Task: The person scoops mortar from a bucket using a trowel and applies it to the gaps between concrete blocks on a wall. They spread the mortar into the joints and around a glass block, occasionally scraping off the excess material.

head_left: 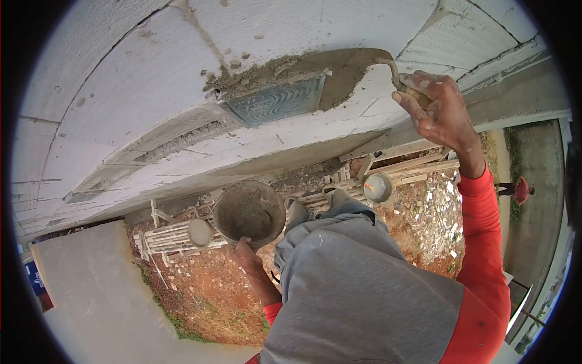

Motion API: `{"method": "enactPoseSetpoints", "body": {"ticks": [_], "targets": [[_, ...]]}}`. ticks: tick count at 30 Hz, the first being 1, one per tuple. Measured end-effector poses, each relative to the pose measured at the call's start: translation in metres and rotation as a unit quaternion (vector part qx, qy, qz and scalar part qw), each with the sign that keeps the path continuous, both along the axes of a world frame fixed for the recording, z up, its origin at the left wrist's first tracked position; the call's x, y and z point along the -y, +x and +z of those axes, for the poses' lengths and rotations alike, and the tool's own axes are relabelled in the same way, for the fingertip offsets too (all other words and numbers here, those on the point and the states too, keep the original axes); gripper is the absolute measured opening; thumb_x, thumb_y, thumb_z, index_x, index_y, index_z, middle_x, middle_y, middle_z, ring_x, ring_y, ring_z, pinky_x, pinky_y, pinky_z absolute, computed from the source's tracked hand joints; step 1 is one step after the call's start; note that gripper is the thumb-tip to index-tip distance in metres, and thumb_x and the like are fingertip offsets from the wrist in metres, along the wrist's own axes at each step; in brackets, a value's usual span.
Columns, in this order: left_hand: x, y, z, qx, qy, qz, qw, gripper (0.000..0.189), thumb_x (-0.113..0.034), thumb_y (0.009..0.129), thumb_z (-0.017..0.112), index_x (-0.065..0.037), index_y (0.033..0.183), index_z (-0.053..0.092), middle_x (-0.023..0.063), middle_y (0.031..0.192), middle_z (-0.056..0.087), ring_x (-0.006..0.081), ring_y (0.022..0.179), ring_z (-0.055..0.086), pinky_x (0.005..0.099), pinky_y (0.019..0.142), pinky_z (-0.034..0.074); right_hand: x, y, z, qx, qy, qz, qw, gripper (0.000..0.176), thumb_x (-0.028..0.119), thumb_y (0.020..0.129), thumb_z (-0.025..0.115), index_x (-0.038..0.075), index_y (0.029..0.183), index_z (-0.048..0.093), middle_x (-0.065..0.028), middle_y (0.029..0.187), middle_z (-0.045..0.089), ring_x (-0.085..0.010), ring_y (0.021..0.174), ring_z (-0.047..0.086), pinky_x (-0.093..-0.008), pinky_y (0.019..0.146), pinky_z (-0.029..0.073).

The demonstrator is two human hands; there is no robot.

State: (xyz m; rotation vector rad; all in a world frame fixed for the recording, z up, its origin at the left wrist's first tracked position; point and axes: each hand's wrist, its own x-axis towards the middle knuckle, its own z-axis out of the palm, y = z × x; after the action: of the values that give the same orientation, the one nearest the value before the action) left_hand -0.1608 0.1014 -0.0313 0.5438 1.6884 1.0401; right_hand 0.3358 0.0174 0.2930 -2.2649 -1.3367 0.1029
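Head feed: right hand (433, 112), grip closed around the handle of a trowel (395, 74), up at the pale block wall (157, 79). I see its curved neck at the end of a wet mortar strip (264, 73), just above a grey wave-patterned panel (279, 102) set into the wall.

Left hand (245, 253), grip narrow, pinched on the near rim of a dark bucket (233, 199). Inside I make out grey-brown mortar smeared over walls and bottom; depth I cannot tell.

Below, by the planks (418, 171), a smaller pail (366, 189): greyish contents, one small orange-yellow spot in it, nature unclear to me. To the bucket's left, a pale round container (200, 233) by stacked poles (167, 241); from here I cannot tell whether that disc is a lid or a filling.
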Motion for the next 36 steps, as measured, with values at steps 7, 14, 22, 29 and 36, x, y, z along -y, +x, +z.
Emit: {"method": "enactPoseSetpoints", "body": {"ticks": [7, 14, 22, 29, 36], "targets": [[0.002, -0.004, -0.010, -0.008, -0.012, 0.004, 1.000, 0.054, 0.009, 0.075, 0.065, 0.008, 0.129, 0.066, 0.0148, 0.109, 0.072, 0.0263, 0.086, 0.072, 0.0375, 0.064, 0.063, -0.013, -0.017, 0.008, 0.135, -0.033, 0.066, 0.988, 0.044, 0.035, 0.097, 0.081, -0.002, 0.121, 0.082, -0.0248, 0.122, 0.079, -0.0407, 0.109, 0.073, -0.0487, 0.102, 0.056], [0.007, 0.004, -0.002, 0.014, 0.047, -0.010, 0.999, 0.053, 0.007, 0.076, 0.066, 0.007, 0.128, 0.068, 0.0116, 0.106, 0.072, 0.0248, 0.086, 0.071, 0.0372, 0.067, 0.062, -0.036, -0.025, 0.011, 0.202, 0.060, 0.115, 0.971, 0.034, 0.027, 0.095, 0.078, -0.004, 0.109, 0.082, -0.0255, 0.104, 0.080, -0.0436, 0.098, 0.074, -0.0529, 0.093, 0.055], [0.004, -0.012, -0.055, 0.016, 0.030, -0.017, 0.999, 0.046, 0.006, 0.074, 0.067, 0.007, 0.120, 0.072, 0.0066, 0.101, 0.073, 0.0181, 0.085, 0.064, 0.0311, 0.079, 0.051, -0.094, -0.066, 0.027, 0.192, 0.036, 0.187, 0.963, 0.036, 0.026, 0.095, 0.080, -0.007, 0.108, 0.081, -0.0294, 0.089, 0.075, -0.0444, 0.089, 0.071, -0.0499, 0.083, 0.055], [-0.004, 0.021, -0.010, 0.005, 0.078, -0.036, 0.996, 0.042, 0.004, 0.074, 0.067, 0.008, 0.115, 0.073, 0.0047, 0.094, 0.072, 0.0164, 0.081, 0.062, 0.0326, 0.073, 0.051, -0.089, -0.074, 0.045, 0.041, 0.039, 0.094, 0.994, 0.040, 0.025, 0.092, 0.084, -0.011, 0.109, 0.080, -0.0332, 0.104, 0.077, -0.0441, 0.094, 0.076, -0.0477, 0.087, 0.058], [-0.009, 0.036, 0.013, -0.057, 0.103, -0.133, 0.984, 0.037, -0.001, 0.080, 0.065, 0.007, 0.114, 0.073, 0.0029, 0.089, 0.073, 0.0133, 0.077, 0.060, 0.0316, 0.072, 0.052, -0.070, -0.113, -0.052, 0.022, -0.269, 0.283, 0.920, 0.035, 0.029, 0.098, 0.076, -0.005, 0.106, 0.078, -0.0257, 0.084, 0.072, -0.0426, 0.094, 0.070, -0.0522, 0.086, 0.055]]}}
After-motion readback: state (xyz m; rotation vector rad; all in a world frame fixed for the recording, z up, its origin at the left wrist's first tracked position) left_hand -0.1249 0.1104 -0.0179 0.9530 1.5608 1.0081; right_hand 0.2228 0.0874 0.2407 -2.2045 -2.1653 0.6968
